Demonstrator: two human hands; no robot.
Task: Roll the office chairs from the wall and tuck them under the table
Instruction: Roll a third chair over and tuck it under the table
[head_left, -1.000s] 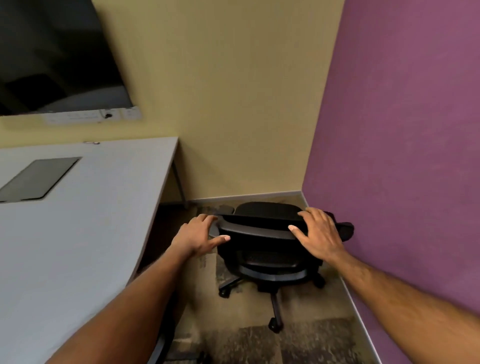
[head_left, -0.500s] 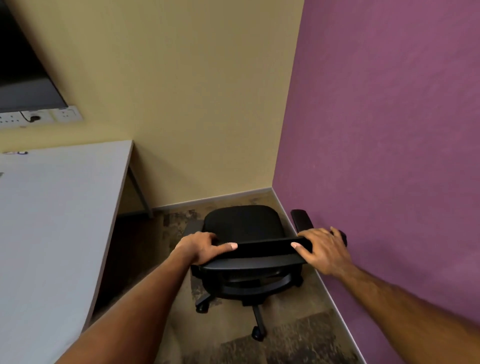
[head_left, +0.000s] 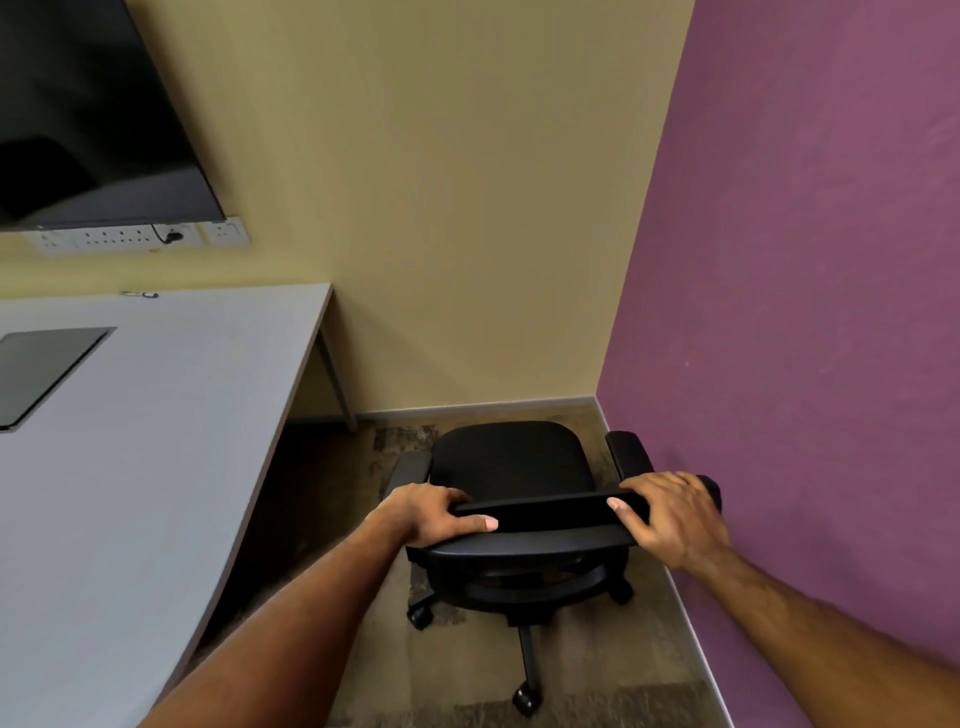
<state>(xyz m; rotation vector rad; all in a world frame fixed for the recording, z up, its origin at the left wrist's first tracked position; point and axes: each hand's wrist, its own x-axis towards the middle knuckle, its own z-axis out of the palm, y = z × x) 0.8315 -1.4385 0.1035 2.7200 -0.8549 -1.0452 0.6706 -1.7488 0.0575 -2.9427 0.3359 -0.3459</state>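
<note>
A black office chair (head_left: 511, 467) on castors stands in the corner between the yellow wall and the purple wall, its seat facing the yellow wall. My left hand (head_left: 431, 514) grips the left end of the backrest's top edge. My right hand (head_left: 670, 512) grips the right end, close to the purple wall. The grey table (head_left: 145, 457) lies to the left, its curved edge apart from the chair.
A dark screen (head_left: 88, 119) hangs on the yellow wall above a socket strip (head_left: 135, 238). A dark panel (head_left: 47, 371) is set into the tabletop. A table leg (head_left: 336, 387) stands near the yellow wall. Patterned carpet lies between table and chair.
The chair has turned so its backrest faces me squarely and the seat shows beyond it. Both hands keep hold of the backrest. My view has swung back left, showing the screen again.
</note>
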